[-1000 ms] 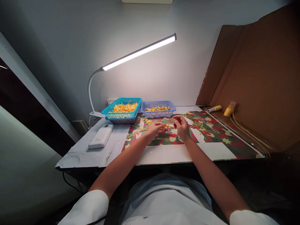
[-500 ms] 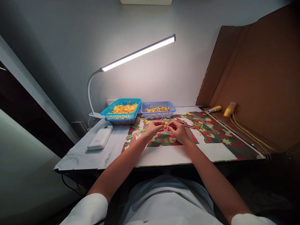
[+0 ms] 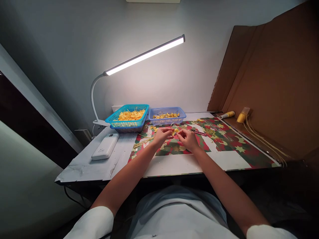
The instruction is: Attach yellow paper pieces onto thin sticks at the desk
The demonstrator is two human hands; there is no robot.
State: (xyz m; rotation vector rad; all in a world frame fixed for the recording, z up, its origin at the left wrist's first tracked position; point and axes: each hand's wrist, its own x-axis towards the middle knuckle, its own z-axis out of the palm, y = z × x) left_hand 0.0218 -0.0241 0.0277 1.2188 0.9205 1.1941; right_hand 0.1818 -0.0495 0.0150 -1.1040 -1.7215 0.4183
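Observation:
Between my two hands, over the patterned sheet (image 3: 171,151), is a small yellow ribbon-like piece (image 3: 175,131) with a shiny bit on it. My left hand (image 3: 162,136) pinches it from the left, fingers closed. From the right, my right hand (image 3: 188,138) is also closed, its fingertips at the piece's edge. A thin loop rises just above the fingertips. Beside my right hand lies a dark-pink slender tool (image 3: 199,132), partly covered by the hand. Yellow cord (image 3: 143,142) lies left of my left hand.
A turquoise basket (image 3: 109,119) of yellow pieces sits on a darker one at the back left. Beside it stands a violet basket (image 3: 166,121) with smaller yellow pieces. A white power bank (image 3: 105,146), a lit lamp (image 3: 146,54), yellow thread spools (image 3: 243,115) and cardboard (image 3: 269,76) surround the work area.
The view has shifted slightly. The yellow piece has turned a little between my fingertips, and the thin loop above it stands out more. Both hands stay in nearly the same place.

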